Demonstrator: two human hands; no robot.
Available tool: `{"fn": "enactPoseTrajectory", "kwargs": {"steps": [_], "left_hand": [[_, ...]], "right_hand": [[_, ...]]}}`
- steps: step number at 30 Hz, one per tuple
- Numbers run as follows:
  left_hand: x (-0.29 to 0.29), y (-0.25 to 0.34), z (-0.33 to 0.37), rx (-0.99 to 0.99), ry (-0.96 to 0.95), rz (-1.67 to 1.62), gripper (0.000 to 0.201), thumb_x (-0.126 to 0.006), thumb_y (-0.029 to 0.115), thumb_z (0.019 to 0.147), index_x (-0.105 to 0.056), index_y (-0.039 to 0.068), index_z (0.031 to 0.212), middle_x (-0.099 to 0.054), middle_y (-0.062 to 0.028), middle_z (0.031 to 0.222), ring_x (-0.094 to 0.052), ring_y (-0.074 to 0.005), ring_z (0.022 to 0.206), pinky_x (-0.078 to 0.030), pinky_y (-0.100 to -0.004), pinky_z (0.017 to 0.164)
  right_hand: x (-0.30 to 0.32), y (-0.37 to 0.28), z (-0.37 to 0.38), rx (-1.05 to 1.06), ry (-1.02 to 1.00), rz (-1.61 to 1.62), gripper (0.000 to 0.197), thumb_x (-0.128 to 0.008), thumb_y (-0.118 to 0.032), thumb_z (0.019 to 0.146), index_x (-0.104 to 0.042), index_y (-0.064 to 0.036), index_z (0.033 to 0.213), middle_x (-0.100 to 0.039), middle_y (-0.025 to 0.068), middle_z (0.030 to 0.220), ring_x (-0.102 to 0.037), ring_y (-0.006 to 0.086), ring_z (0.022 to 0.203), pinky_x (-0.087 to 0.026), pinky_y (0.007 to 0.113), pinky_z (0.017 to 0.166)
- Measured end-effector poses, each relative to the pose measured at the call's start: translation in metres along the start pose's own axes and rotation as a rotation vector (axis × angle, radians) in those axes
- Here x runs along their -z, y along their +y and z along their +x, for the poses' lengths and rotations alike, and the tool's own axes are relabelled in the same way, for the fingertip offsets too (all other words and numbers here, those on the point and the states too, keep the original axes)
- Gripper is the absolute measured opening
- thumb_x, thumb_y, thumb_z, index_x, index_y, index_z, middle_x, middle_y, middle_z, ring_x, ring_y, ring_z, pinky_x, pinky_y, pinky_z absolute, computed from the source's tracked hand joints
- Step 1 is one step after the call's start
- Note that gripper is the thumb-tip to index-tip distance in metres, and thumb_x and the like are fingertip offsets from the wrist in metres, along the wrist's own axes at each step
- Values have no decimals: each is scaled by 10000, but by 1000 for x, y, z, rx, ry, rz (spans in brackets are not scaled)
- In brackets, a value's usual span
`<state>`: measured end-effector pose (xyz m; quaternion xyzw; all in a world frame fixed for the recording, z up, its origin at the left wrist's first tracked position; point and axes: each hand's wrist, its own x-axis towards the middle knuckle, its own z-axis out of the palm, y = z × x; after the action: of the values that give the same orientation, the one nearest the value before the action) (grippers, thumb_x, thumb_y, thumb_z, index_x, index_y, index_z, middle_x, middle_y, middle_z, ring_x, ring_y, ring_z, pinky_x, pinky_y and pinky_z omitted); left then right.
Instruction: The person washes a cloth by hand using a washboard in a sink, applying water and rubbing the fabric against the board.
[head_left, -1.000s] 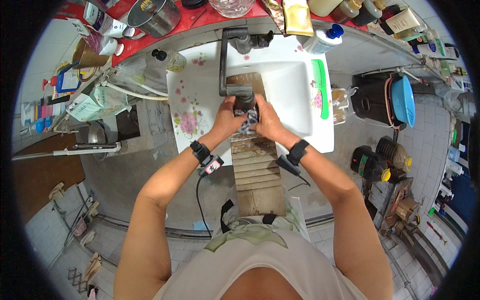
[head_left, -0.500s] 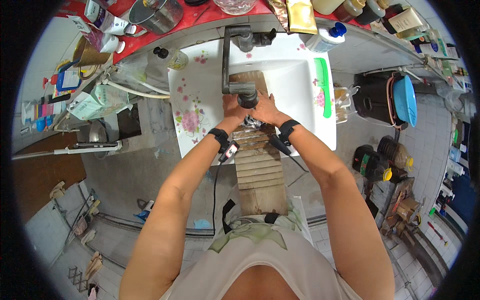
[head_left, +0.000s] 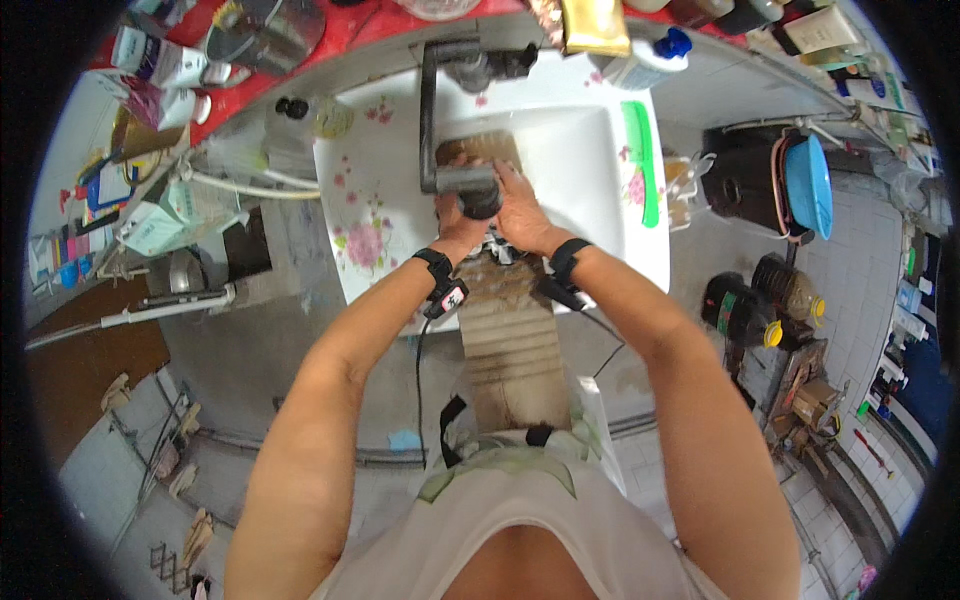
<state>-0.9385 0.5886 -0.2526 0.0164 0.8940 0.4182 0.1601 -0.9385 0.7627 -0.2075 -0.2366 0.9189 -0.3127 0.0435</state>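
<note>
A ribbed wooden washboard (head_left: 512, 345) slopes from my waist into the white, flower-patterned sink (head_left: 575, 150). Bunched dark and white cloth (head_left: 497, 246) lies wet on its upper part, beneath the heels of my hands. My left hand (head_left: 455, 222) presses down on the cloth, its fingers partly covered by the dark tap (head_left: 478, 190). Close beside it, my right hand (head_left: 522, 212) is closed over the same cloth, fingers toward the far end of the board. Both hands hide most of the cloth. Whether water runs from the tap is unclear.
A green comb (head_left: 642, 165) lies on the sink's right rim, with a white blue-capped bottle (head_left: 648, 68) behind it. A pump bottle (head_left: 330, 117) stands at the back left. Above runs a red shelf (head_left: 350, 25) with a metal pail (head_left: 265, 38). Cables hang from both wrist straps.
The view has shifted slightly, so the sink and shelf sit further left. My hands stay on the cloth under the tap. The washboard ribs look wetter and murkier.
</note>
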Motion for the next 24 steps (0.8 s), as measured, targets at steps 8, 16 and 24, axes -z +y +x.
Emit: {"fn": "enactPoseTrajectory", "kwargs": {"steps": [8, 16, 24], "left_hand": [[-12, 51, -108, -126, 91, -20, 599, -611, 284, 1062, -448, 36, 1583, -418, -292, 1619, -339, -531, 1527, -262, -621, 1287], [-17, -21, -16, -5, 1, 45, 660, -790, 343, 920, -545, 85, 1475, -546, -219, 1528, -481, -417, 1434, -362, -559, 1204], [-13, 14, -59, -34, 99, -80, 601, -808, 263, 885, -558, 68, 1395, -538, -222, 1492, -439, -429, 1474, -327, -594, 1239]], "right_hand": [[36, -58, -93, -31, 25, 38, 777, -795, -198, 885, -446, 47, 1535, -485, 305, 1500, -467, 536, 1393, -368, 652, 1169], [17, -4, 1, -174, -163, 80, 751, -747, -236, 943, -445, 42, 1572, -527, 284, 1550, -450, 522, 1465, -355, 621, 1218], [45, -29, -44, 24, -216, 19, 823, -791, -288, 937, -400, 13, 1596, -476, 273, 1592, -365, 467, 1556, -305, 605, 1266]]}}
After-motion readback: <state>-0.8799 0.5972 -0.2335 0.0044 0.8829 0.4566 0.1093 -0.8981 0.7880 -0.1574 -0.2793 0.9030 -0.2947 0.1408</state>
